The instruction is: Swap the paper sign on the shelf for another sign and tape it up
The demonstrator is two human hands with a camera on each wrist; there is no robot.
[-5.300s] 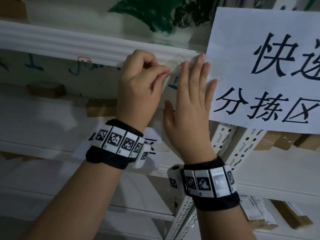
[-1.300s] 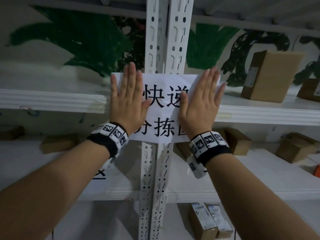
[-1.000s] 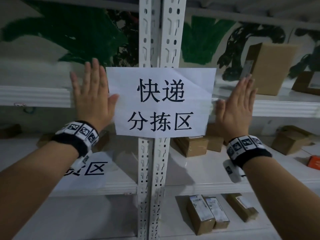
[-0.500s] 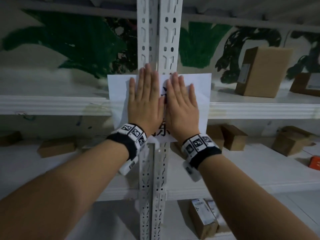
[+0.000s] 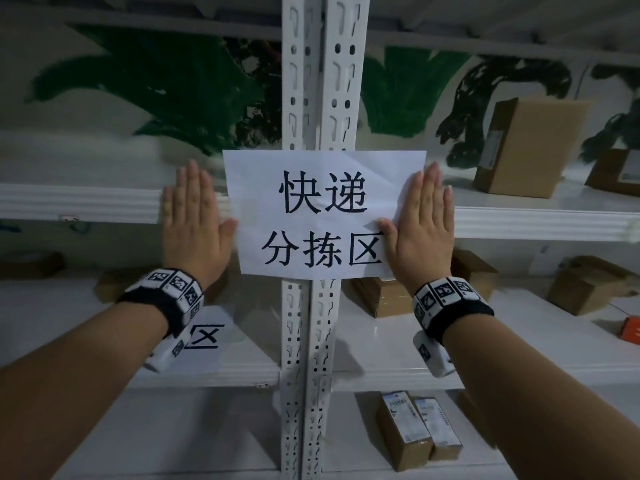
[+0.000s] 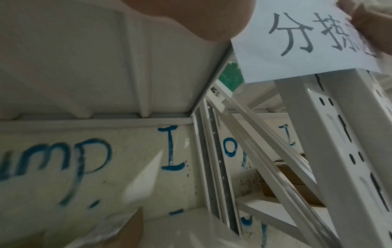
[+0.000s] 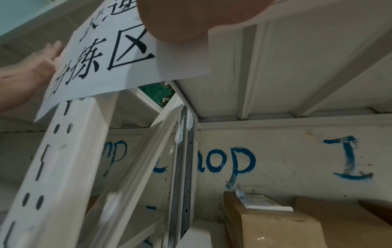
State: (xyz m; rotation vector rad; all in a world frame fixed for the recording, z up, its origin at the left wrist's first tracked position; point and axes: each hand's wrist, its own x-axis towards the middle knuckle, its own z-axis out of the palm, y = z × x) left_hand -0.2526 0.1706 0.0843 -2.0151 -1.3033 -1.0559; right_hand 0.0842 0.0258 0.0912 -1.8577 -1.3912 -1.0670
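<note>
My left hand and right hand lie flat, fingers straight and together, at the paper sign's side edges; the sign hangs across the shelf upright and shelf edge; I should press outward evenly, keeping it level.

Right hand covers the paper sign's right edge, so any tape there can't be seen. Left of the sign, the second sheet shows one character, the rest behind the left wrist. Both wrist views cut off the fingers.
</note>
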